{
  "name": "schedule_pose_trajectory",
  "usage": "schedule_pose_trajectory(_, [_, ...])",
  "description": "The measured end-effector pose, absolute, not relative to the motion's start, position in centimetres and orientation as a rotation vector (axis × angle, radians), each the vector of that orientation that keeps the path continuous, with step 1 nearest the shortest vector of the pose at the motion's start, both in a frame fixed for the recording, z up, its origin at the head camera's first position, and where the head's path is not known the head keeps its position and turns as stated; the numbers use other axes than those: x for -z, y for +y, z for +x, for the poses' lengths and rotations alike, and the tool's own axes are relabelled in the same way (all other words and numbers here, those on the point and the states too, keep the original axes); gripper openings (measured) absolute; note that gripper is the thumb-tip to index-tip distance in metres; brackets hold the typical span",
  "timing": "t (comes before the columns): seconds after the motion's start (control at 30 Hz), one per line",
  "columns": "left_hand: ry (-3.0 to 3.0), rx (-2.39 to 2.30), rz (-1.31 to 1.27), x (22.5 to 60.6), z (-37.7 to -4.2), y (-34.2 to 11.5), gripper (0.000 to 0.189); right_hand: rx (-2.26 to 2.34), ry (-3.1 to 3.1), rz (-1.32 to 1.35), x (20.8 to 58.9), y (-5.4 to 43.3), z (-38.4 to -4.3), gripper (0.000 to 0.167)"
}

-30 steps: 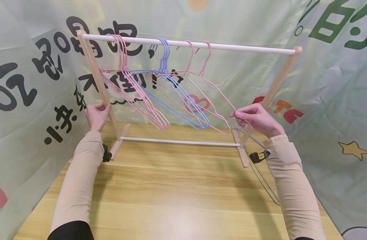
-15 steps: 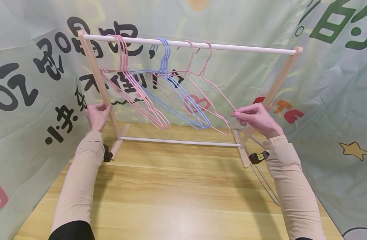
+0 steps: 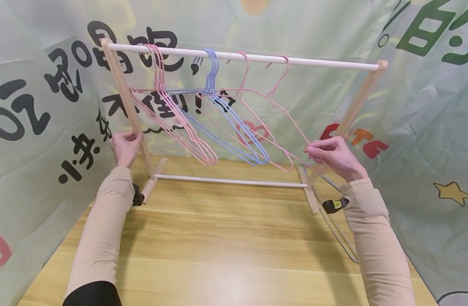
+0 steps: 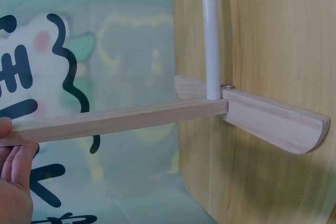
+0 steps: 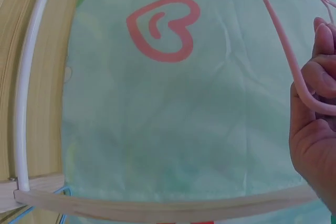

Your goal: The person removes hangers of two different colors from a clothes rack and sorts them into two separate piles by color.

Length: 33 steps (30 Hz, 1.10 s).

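Note:
A small clothes rack with a white top rail (image 3: 329, 63) and wooden posts stands on the table. My left hand (image 3: 125, 148) grips its left post (image 3: 121, 85) between thumb and fingers; the left wrist view shows that post (image 4: 121, 119) running down to its foot. With my right hand (image 3: 335, 157) I pinch the front corner of a pink hanger (image 3: 289, 117), whose hook is still over the rail. The hanger's bent corner (image 5: 302, 90) shows in the right wrist view. Left of it hang another pink hanger (image 3: 258, 121), a blue group (image 3: 234, 123) and a pink group (image 3: 184, 125).
Grey-blue wire hangers (image 3: 339, 236) lie on the wooden table (image 3: 226, 238) by the right foot (image 3: 312, 202). A white lower bar (image 3: 230, 181) joins the two feet. Printed cloth (image 3: 421, 140) encloses the back and sides.
My right hand has moved right and slightly down, sliding the rightmost pink hanger's hook to the right along the rail. The left hand stays on the post.

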<state>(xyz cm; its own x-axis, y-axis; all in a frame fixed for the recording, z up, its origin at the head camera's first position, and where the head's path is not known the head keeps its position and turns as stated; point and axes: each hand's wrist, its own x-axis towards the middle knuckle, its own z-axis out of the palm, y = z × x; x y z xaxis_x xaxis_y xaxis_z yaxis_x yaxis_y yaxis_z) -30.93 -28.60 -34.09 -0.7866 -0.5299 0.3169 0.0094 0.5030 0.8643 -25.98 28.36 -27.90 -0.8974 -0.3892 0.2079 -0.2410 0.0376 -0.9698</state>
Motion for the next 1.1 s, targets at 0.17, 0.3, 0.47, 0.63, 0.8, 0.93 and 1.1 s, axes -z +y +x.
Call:
schedule_pose_trajectory(0.17, [-2.180, 1.274, 0.417, 34.1, -31.0, -28.7, 0.031, 2.002, 2.199, -0.670, 28.3, 29.1, -25.8, 0.017])
schedule_pose_trajectory(0.3, [-2.175, 1.275, 0.413, 34.1, -31.0, -28.7, 0.030, 2.019, 2.191, -0.673, 28.6, 29.6, -25.7, 0.020])
schedule_pose_trajectory(0.47, [-2.173, 1.279, 0.411, 34.1, -31.0, -28.7, 0.030, 2.037, 2.208, -0.682, 28.8, 29.9, -25.6, 0.021])
schedule_pose_trajectory(0.63, [-2.174, 1.277, 0.415, 34.1, -31.0, -28.6, 0.030, 2.105, 2.185, -0.703, 29.1, 30.1, -25.5, 0.020])
schedule_pose_trajectory(0.8, [-2.174, 1.283, 0.417, 34.1, -31.0, -28.6, 0.031, 2.165, 2.168, -0.705, 29.5, 30.2, -25.5, 0.022])
schedule_pose_trajectory(0.93, [-2.172, 1.288, 0.409, 34.1, -30.9, -28.6, 0.031, 2.171, 2.198, -0.709, 29.7, 30.3, -25.4, 0.022])
schedule_pose_trajectory(1.1, [-2.177, 1.286, 0.405, 34.1, -30.9, -28.7, 0.031, 2.216, 2.168, -0.723, 29.8, 30.5, -25.3, 0.020])
